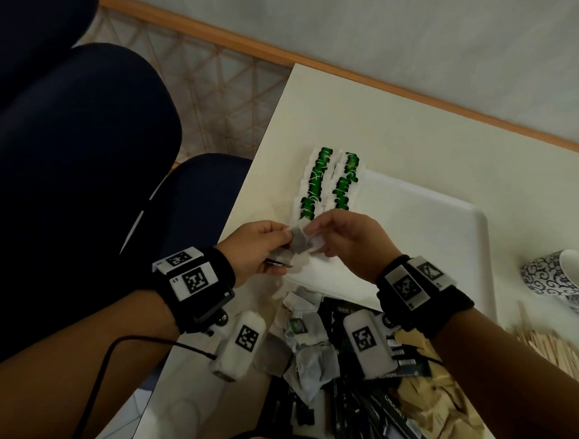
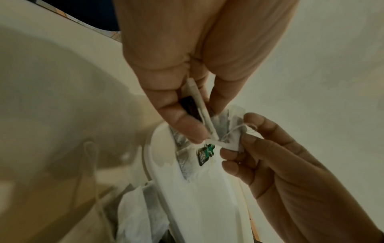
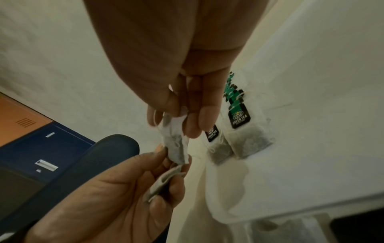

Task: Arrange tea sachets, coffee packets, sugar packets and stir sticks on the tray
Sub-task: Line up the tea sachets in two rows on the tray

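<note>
On the cream table [image 1: 393, 117], tea-laying is underway: left hand [image 1: 253, 250] and right hand [image 1: 351, 243] both pinch tangled tea sachets [image 1: 300, 243] above the tray [image 1: 445, 220] (two rows laid); next, separate one.

patterned mug [image 1: 561, 277] on white table [image 1: 393, 123] | dark chair [image 1: 76, 154] beside

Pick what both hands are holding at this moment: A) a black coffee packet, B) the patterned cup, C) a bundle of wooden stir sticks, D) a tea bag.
D: the left hand and right hand both pinch a tea bag above the tray; the stir sticks and cup lie untouched to the right.
</note>
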`<action>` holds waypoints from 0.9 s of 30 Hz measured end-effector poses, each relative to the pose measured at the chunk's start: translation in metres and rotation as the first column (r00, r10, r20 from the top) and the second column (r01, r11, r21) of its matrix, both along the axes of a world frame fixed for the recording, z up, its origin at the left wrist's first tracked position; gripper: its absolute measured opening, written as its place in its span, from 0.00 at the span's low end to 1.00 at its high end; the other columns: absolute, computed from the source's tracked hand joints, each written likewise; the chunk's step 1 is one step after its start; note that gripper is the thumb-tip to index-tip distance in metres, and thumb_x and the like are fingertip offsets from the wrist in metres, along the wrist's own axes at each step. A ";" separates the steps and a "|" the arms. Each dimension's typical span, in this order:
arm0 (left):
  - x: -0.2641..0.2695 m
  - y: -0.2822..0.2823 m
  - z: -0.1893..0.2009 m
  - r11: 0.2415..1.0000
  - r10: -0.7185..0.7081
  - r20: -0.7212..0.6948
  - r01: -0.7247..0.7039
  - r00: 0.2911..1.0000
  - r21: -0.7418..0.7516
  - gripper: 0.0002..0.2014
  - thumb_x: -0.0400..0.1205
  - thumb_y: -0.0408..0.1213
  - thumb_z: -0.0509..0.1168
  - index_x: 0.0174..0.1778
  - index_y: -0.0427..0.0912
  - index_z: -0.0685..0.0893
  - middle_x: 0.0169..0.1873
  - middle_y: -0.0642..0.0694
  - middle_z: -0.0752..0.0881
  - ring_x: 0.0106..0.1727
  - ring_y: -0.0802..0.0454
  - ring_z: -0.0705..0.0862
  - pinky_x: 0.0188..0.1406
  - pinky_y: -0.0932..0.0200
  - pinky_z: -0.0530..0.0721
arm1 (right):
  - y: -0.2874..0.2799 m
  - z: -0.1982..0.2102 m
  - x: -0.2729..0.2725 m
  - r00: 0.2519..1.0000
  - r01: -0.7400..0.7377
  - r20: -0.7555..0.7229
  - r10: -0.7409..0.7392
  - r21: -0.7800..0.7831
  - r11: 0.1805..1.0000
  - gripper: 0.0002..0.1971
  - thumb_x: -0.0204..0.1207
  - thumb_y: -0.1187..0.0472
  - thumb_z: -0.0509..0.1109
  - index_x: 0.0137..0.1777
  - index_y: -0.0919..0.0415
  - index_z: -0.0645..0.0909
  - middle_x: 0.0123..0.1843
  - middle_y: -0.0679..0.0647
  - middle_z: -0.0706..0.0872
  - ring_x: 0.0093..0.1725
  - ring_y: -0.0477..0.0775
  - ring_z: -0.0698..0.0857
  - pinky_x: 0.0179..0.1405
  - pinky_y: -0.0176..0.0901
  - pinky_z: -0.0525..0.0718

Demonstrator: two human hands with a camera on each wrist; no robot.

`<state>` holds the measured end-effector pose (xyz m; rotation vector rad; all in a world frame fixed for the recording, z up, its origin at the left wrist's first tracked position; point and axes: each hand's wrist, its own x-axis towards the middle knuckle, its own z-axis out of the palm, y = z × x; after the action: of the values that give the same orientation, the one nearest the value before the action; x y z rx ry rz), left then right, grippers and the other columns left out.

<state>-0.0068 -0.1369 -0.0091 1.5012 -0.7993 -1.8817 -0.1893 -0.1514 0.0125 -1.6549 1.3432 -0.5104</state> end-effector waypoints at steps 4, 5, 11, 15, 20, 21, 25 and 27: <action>0.002 0.000 -0.001 0.999 0.031 0.007 -0.031 1.000 -0.011 0.04 0.84 0.30 0.62 0.48 0.42 0.81 0.39 0.44 0.85 0.33 0.54 0.84 0.28 0.63 0.86 | -0.001 0.003 -0.005 0.979 -0.101 -0.181 0.088 -0.064 0.993 0.21 0.75 0.77 0.63 0.53 0.52 0.89 0.50 0.50 0.89 0.42 0.40 0.86 0.49 0.30 0.82; 0.004 -0.001 -0.002 0.999 0.045 0.013 -0.044 0.999 -0.017 0.06 0.84 0.27 0.62 0.47 0.42 0.81 0.40 0.44 0.85 0.35 0.53 0.84 0.31 0.63 0.87 | -0.001 0.003 -0.006 0.968 -0.128 -0.233 0.097 -0.124 0.984 0.20 0.74 0.76 0.65 0.55 0.53 0.89 0.53 0.51 0.90 0.47 0.46 0.87 0.53 0.33 0.82; 0.015 -0.005 -0.006 0.991 0.114 0.020 -0.112 0.993 -0.077 0.13 0.80 0.18 0.62 0.48 0.41 0.81 0.48 0.44 0.81 0.44 0.53 0.83 0.39 0.66 0.88 | -0.001 0.000 -0.009 0.917 -0.229 -0.387 0.099 -0.306 0.924 0.14 0.77 0.67 0.68 0.55 0.51 0.89 0.51 0.51 0.91 0.49 0.54 0.88 0.52 0.48 0.85; 0.022 -0.009 -0.003 0.985 0.143 -0.011 -0.144 0.990 -0.098 0.12 0.79 0.18 0.63 0.50 0.39 0.83 0.46 0.45 0.83 0.47 0.52 0.83 0.48 0.63 0.87 | -0.001 -0.008 -0.007 0.887 -0.327 -0.435 0.156 -0.351 0.878 0.08 0.75 0.59 0.72 0.49 0.45 0.90 0.46 0.49 0.80 0.44 0.51 0.80 0.39 0.49 0.83; 0.027 -0.011 -0.001 0.976 0.197 -0.068 -0.202 0.978 -0.083 0.13 0.80 0.16 0.60 0.54 0.34 0.82 0.47 0.39 0.85 0.45 0.49 0.85 0.42 0.65 0.88 | -0.007 -0.009 0.009 0.780 -0.427 -0.536 0.322 -0.081 0.900 0.11 0.82 0.58 0.63 0.54 0.46 0.87 0.57 0.47 0.86 0.55 0.50 0.83 0.54 0.50 0.82; 0.029 -0.012 -0.002 0.976 0.200 -0.070 -0.205 0.977 -0.074 0.14 0.80 0.16 0.59 0.56 0.33 0.82 0.47 0.38 0.86 0.45 0.49 0.86 0.42 0.65 0.89 | -0.012 -0.010 0.013 0.756 -0.426 -0.558 0.341 -0.024 0.904 0.13 0.82 0.59 0.61 0.56 0.47 0.86 0.58 0.47 0.86 0.57 0.51 0.83 0.56 0.49 0.81; 0.031 -0.013 -0.002 0.978 0.199 -0.081 -0.203 0.977 -0.051 0.11 0.83 0.21 0.59 0.51 0.38 0.84 0.45 0.38 0.86 0.43 0.48 0.86 0.43 0.60 0.89 | -0.029 -0.015 0.022 0.753 -0.359 -0.583 0.305 0.025 0.933 0.16 0.82 0.61 0.61 0.65 0.46 0.82 0.62 0.48 0.86 0.61 0.53 0.82 0.58 0.43 0.78; 0.032 -0.013 -0.002 0.980 0.189 -0.065 -0.192 0.980 -0.046 0.09 0.84 0.25 0.60 0.53 0.40 0.84 0.45 0.40 0.87 0.40 0.48 0.86 0.38 0.60 0.89 | -0.035 -0.014 0.023 0.792 -0.296 -0.557 0.249 0.006 0.955 0.17 0.81 0.61 0.63 0.68 0.46 0.78 0.60 0.50 0.86 0.59 0.53 0.83 0.55 0.40 0.77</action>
<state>0.0249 -0.1503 -0.0116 1.4288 -0.6469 -1.7430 -0.1666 -0.1864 -0.0018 -2.1255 1.4550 0.1112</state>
